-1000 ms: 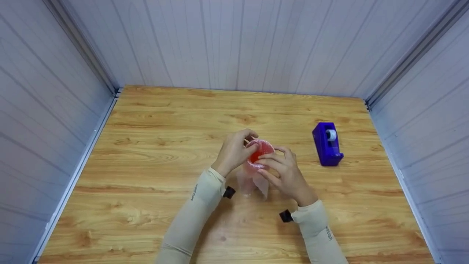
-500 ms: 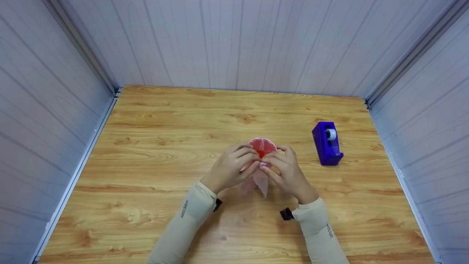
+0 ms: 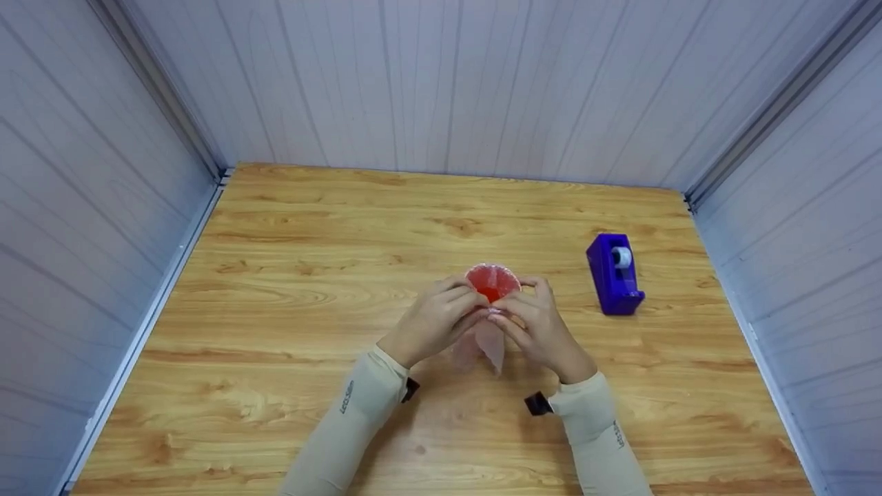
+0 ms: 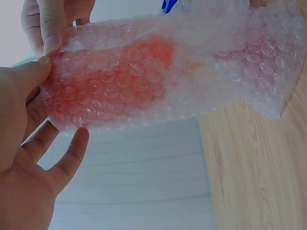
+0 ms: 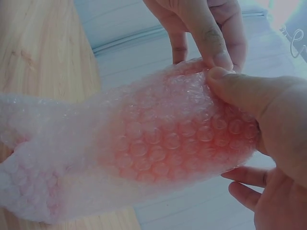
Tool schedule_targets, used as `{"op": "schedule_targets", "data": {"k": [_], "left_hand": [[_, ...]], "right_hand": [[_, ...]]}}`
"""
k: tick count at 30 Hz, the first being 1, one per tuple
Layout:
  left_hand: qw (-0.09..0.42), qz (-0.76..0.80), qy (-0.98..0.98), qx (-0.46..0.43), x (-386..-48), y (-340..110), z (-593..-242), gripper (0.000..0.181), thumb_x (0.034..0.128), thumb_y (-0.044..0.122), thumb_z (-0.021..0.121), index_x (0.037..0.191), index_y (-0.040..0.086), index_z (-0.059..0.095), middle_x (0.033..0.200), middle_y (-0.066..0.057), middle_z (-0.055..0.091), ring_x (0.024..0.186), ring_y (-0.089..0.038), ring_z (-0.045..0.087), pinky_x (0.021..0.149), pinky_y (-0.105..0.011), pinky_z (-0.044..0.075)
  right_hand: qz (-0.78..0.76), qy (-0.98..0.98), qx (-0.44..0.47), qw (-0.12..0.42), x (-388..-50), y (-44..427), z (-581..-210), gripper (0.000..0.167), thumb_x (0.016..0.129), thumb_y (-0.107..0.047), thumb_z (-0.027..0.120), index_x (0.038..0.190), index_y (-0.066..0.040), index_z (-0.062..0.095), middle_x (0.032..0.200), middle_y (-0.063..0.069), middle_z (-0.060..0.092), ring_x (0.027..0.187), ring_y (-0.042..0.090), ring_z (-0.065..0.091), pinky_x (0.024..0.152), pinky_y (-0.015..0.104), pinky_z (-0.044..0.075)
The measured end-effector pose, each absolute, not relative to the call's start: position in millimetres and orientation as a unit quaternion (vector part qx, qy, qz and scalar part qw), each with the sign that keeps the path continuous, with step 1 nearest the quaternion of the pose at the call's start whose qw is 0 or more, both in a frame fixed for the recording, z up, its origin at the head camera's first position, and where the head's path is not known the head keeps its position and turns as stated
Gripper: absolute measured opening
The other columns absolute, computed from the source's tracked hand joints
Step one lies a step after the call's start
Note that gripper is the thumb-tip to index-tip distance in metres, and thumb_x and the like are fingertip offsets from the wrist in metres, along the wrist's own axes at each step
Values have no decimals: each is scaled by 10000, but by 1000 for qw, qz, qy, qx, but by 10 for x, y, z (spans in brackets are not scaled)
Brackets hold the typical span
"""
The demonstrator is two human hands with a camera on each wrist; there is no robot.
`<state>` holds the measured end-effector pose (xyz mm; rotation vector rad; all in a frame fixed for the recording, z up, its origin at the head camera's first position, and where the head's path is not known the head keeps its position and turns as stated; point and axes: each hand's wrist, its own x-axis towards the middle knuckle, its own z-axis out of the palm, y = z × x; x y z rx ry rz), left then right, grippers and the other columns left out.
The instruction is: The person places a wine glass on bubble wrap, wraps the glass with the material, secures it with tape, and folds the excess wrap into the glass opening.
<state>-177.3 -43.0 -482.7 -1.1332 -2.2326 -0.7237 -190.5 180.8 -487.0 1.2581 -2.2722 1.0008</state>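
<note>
Clear bubble wrap (image 4: 201, 72) (image 5: 96, 139) forms a tube around a red thing (image 3: 491, 294), which shows through the bubbles and looks like a cup; its exact kind is hard to tell. The tube's open end (image 3: 493, 274) faces up in the head view, and its loose flared tail (image 3: 490, 344) hangs toward the person. My left hand (image 3: 434, 320) pinches the near edge of the wrap between thumb and fingers. Right beside it, my right hand (image 3: 541, 327) pinches the same edge, its other fingers spread along the tube's side. The two thumbs nearly meet.
A blue tape dispenser (image 3: 613, 275) with a white roll (image 3: 621, 257) stands on the wooden table (image 3: 331, 241), to the right of the hands. Pale panelled walls (image 3: 448, 83) enclose the table at the back and both sides.
My left hand has moved from the far left of the wrap's rim to its near edge, meeting my right hand there. Over the last half second both hands have stayed nearly still.
</note>
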Motion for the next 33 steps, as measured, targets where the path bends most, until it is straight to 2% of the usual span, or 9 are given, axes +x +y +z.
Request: {"op": "schedule_targets", "data": {"k": [5, 13, 21, 33], "left_hand": [[276, -276, -819, -420, -1792, -411, -4839, 157, 965, 194, 693, 1069, 81, 725, 1045, -22, 714, 1063, -229, 621, 991, -322, 469], [292, -281, -816, -413, -1817, -398, -4852, 216, 967, 219, 690, 1118, 67, 714, 1111, -59, 699, 1142, -263, 607, 1055, -353, 427], [286, -295, -817, -404, -1817, -458, -4830, 279, 962, 218, 695, 1177, 41, 699, 1182, -92, 673, 1214, -275, 561, 1108, -361, 362], [293, -314, -815, -388, -1804, -509, -4823, 327, 945, 208, 715, 1220, 42, 657, 1273, -119, 621, 1246, -283, 528, 1105, -366, 368]], "right_hand": [[357, -802, 440, 187, -1924, 1812, -4888, 148, 909, -134, 744, 1051, -91, 740, 1022, -9, 717, 967, 202, 629, 1052, 543, 287], [339, -822, 408, 209, -1896, 1852, -4876, 264, 887, -169, 781, 1140, -115, 733, 1189, 62, 680, 1181, 368, 523, 1016, 594, 322], [339, -819, 403, 226, -1911, 1861, -4836, 326, 866, -193, 801, 1173, -112, 724, 1261, 115, 639, 1229, 382, 493, 1021, 628, 311], [342, -819, 397, 233, -1899, 1868, -4800, 444, 876, -199, 787, 1284, -77, 663, 1309, 147, 598, 1227, 353, 492, 1023, 578, 352]]}}
